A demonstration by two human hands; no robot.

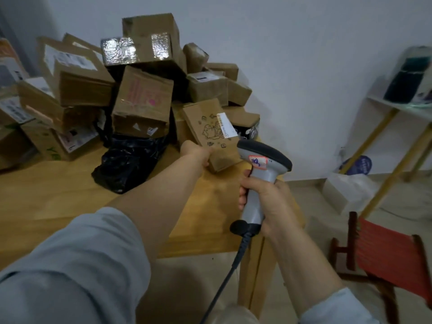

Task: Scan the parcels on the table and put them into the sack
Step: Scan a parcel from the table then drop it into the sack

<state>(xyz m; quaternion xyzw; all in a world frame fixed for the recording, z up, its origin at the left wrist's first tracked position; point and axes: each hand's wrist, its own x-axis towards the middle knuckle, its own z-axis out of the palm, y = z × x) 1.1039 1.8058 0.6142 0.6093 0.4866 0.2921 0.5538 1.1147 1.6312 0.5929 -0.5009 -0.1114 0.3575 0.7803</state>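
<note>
Fingers of my right hand [265, 202] wrap the scanner [264, 170] right of the pile [142, 99]; left hand [196, 155] grips a box [214, 134] before it.

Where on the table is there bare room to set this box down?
Bare wood on the table near-left, between the black bag and the near edge. A smaller patch beneath the scanner. Far half is crowded with piled parcels.

Your scanner [266, 174] wears a red-edged sticker [257, 162] with blue handwriting, too scrawled to read. The white label [226, 126] on the cartoon-printed box [210, 136] is a blur. On the middle carton [142, 108], the pink print [145, 92] gives no clear letters either.
</note>
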